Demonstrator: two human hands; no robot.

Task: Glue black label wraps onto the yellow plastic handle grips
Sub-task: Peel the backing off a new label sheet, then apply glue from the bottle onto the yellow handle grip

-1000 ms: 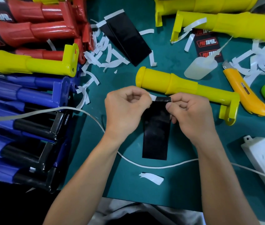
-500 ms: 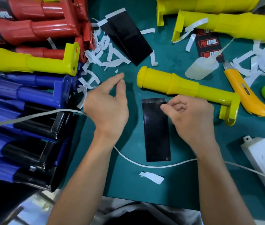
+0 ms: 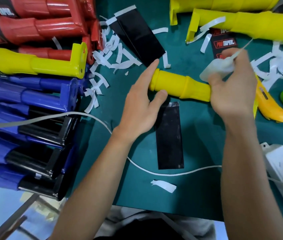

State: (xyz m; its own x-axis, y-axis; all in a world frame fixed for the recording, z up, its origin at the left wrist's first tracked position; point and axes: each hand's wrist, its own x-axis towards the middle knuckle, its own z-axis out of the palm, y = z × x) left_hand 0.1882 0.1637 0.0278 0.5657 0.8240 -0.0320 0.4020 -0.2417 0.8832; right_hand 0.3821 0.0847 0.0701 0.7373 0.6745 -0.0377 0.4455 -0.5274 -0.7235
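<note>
Left hand, fingers straight, touches the yellow grip; right hand clasps a glue bottle. Beyond it, a black label reads "PROTAPER."

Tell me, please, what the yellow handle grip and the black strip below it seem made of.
The yellow moulded handle grip looks like hard plastic, semi-gloss: smooth, with soft highlights and moulded ridges. The flat black label wrap is probably thin glossy film or vinyl: it lies flat and reflects light.
</note>
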